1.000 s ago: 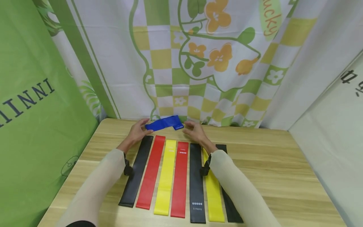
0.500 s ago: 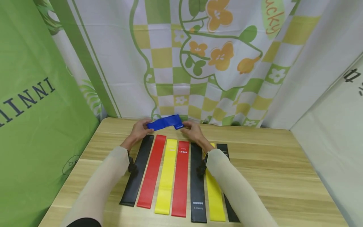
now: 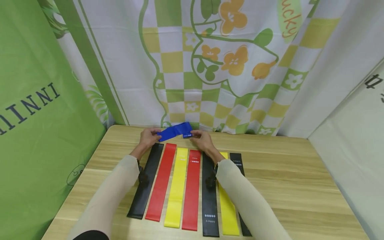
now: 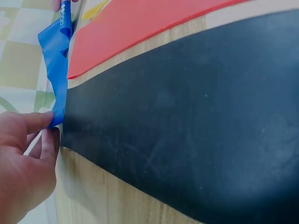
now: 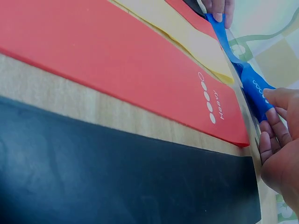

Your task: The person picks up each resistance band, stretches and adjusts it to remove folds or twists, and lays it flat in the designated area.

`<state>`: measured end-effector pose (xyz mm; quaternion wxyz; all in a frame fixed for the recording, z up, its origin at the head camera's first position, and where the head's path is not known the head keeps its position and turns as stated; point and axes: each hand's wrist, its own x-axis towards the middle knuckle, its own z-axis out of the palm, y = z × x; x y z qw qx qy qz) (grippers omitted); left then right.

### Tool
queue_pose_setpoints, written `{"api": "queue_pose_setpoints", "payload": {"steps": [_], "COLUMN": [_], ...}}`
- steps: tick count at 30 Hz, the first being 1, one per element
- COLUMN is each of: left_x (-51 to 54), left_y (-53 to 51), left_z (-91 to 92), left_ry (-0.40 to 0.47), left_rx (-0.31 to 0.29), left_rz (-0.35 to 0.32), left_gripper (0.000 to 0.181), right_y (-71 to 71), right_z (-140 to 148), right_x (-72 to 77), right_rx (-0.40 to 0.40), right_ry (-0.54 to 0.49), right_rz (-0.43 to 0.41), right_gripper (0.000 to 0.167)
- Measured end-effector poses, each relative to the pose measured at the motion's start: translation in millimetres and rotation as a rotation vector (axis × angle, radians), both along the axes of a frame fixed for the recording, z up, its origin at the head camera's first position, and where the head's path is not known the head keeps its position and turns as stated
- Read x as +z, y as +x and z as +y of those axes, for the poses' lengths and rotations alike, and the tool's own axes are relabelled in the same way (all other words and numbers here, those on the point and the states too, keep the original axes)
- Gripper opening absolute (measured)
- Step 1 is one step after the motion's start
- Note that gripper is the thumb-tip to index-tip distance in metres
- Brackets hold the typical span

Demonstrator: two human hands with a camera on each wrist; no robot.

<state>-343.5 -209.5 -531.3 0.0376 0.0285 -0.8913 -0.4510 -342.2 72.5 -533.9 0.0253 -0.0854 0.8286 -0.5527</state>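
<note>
A blue resistance band (image 3: 174, 131) stretches between my two hands near the table's back edge, its right end folded over. My left hand (image 3: 147, 138) pinches the left end between thumb and fingers, as the left wrist view confirms on the blue band (image 4: 57, 70). At the other end, my right hand (image 3: 204, 141) grips the folded part by its printed dots; the right wrist view shows thumb and fingers on the band (image 5: 252, 86). Just in front lie a black band (image 3: 145, 183), a red band (image 3: 161, 183) and a yellow band (image 3: 176, 186), flat and side by side.
The row continues right with another red band (image 3: 190, 190), a black band (image 3: 209, 200), a yellow band (image 3: 228, 210) and a last black band (image 3: 237, 160) partly under my right sleeve. A patterned curtain (image 3: 174, 83) hangs behind the wooden table (image 3: 288, 186).
Both hands have closed in on the blue band's ends. The right hand, apart from it a second ago, now grips the folded end; the left has shifted slightly right.
</note>
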Motion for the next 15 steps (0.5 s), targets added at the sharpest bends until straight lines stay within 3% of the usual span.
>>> {"api": "queue_pose_setpoints", "payload": {"steps": [8,15], "left_x": [0.5,5.9], "left_y": [0.8,2.4], "left_z": [-2.7,-6.2], "left_ry": [0.033,0.066], "left_rx": [0.014,0.019], "left_rz": [0.031,0.094], "left_gripper": [0.026,0.021], "right_y": [0.4,1.2], "right_z": [-4.3,-0.9], "right_x": [-3.5,-2.0], "right_rx": [-0.099,-0.113], "right_ry": [-0.078,-0.119], "right_rz": [-0.01,0.028], "right_gripper": [0.022,0.018]}}
